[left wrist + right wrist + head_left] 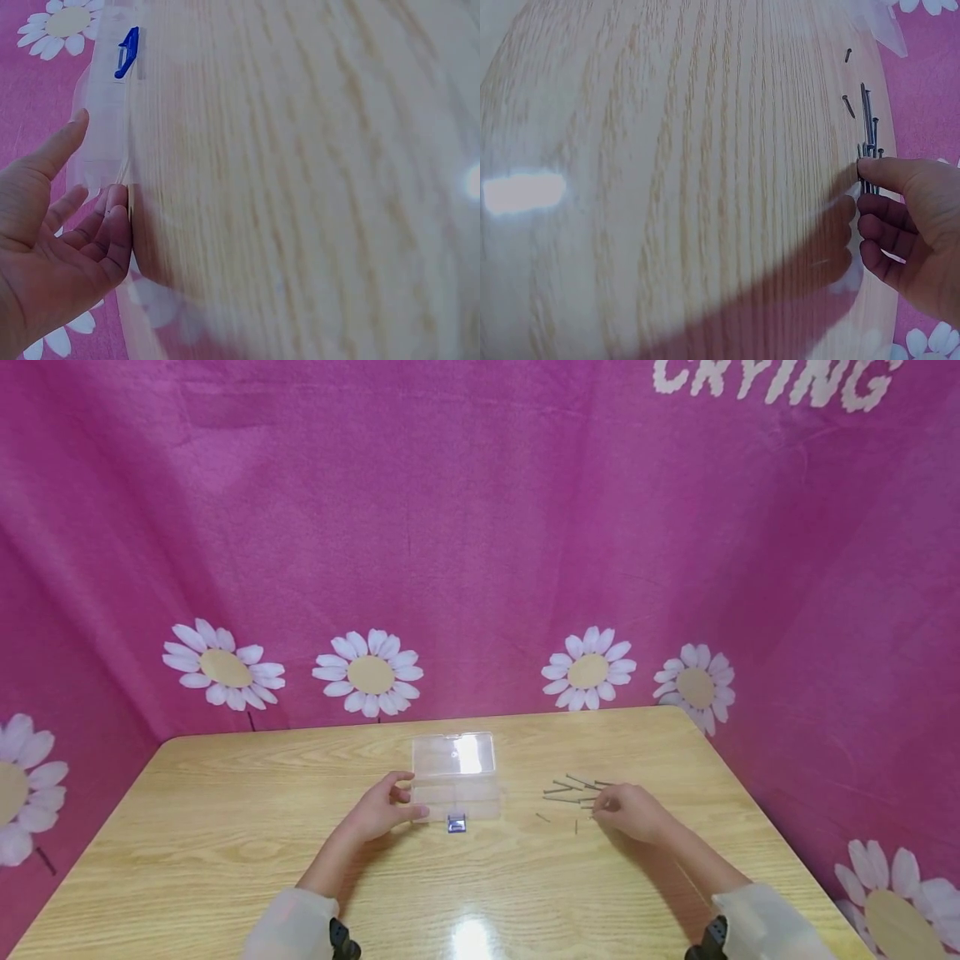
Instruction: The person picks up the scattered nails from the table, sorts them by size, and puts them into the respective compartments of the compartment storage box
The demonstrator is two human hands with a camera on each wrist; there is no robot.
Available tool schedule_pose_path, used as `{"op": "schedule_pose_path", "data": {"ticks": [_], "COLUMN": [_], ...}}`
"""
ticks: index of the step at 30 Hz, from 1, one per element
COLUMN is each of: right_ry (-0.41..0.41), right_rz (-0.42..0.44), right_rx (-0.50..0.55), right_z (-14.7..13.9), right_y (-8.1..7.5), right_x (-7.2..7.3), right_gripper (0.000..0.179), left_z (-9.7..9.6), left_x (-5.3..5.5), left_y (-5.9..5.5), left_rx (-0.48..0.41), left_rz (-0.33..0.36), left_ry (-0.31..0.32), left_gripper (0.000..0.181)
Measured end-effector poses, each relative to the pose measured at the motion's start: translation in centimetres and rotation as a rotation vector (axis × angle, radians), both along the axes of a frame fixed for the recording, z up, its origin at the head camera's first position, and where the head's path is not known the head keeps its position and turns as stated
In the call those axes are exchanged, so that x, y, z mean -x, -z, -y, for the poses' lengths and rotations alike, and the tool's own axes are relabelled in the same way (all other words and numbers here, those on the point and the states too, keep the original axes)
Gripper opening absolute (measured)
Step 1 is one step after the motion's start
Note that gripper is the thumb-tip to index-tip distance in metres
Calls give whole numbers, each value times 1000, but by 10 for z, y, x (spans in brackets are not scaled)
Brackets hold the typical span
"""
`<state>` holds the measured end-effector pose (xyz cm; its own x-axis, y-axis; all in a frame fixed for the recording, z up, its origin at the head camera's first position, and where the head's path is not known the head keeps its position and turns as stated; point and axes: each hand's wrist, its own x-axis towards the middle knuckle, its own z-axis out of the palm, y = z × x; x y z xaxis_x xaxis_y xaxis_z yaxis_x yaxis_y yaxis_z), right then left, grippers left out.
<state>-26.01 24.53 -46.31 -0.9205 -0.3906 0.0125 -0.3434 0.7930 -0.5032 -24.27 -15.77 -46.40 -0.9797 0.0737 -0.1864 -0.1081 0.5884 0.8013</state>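
A clear plastic box (472, 806) stands on the table with its lid (450, 756) raised at the back and a blue latch (456, 823) at the front. My left hand (386, 810) holds its left end, the thumb at the front corner and fingers by the rear side. To the right of the box lies a loose cluster of long metal nails (562, 799). At its right end my right hand (630, 812) pinches a nail (859, 154) between thumb and index finger, the other fingers curled. The grip itself is partly hidden by the fingertips.
Two short nails, one (542, 817) towards the box and another (576, 827) nearer the front, lie apart from the cluster. The wooden table (225, 827) ends at the back against a pink curtain (480, 568) with daisies. A light reflection shows on the tabletop.
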Motion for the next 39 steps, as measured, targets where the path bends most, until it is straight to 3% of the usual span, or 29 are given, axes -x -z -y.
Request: {"op": "schedule_pose_path", "data": {"ticks": [9,21,29,35,39], "right_ry": [30,-16,-22,-62,-62], "right_rz": [56,50,104,132,138], "right_rx": [-9,74,144,227,229], "right_z": [3,15,36,56,74], "right_y": [3,-5,-17,-19,-20], "right_x": [-2,1,3,5,7], "right_gripper": [6,7,14,16,14], "left_z": [-1,0,1,1,0], "left_x": [1,1,1,0,0], "left_y": [5,4,4,4,4], "left_rx": [-24,-21,-50,-55,-57], "left_rz": [6,5,-8,-13,-25], "left_ry": [-7,1,10,12,24], "left_gripper": [70,70,70,70,71]}}
